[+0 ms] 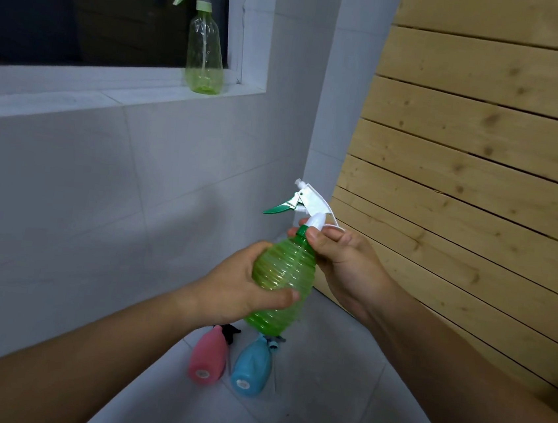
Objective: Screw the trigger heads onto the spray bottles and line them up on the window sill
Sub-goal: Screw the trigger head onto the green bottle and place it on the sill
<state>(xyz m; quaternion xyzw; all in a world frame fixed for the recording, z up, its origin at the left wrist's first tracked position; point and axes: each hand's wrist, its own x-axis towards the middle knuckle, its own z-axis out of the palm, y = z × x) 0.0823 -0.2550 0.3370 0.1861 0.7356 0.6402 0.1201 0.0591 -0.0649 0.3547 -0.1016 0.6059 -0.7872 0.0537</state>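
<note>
left hand (238, 288): wrapped round belly of ribbed green bottle (280, 280), frame centre, tilted
right hand (338, 255): fingers pinching collar of white trigger head (309, 207) at bottle neck
floor, lower centre: pink bottle (207, 359), blue bottle (251, 367), lying side by side
window sill (77, 86), upper left: pale green bottle (205, 52) upright, head on

Bare forearms (89, 360); left hand (238, 289), right hand (347, 266)

Glossy translucent ribbed plastic bottle (283, 273); knotty matt wooden slats (484, 146); smooth grey tiles (66, 189).
</note>
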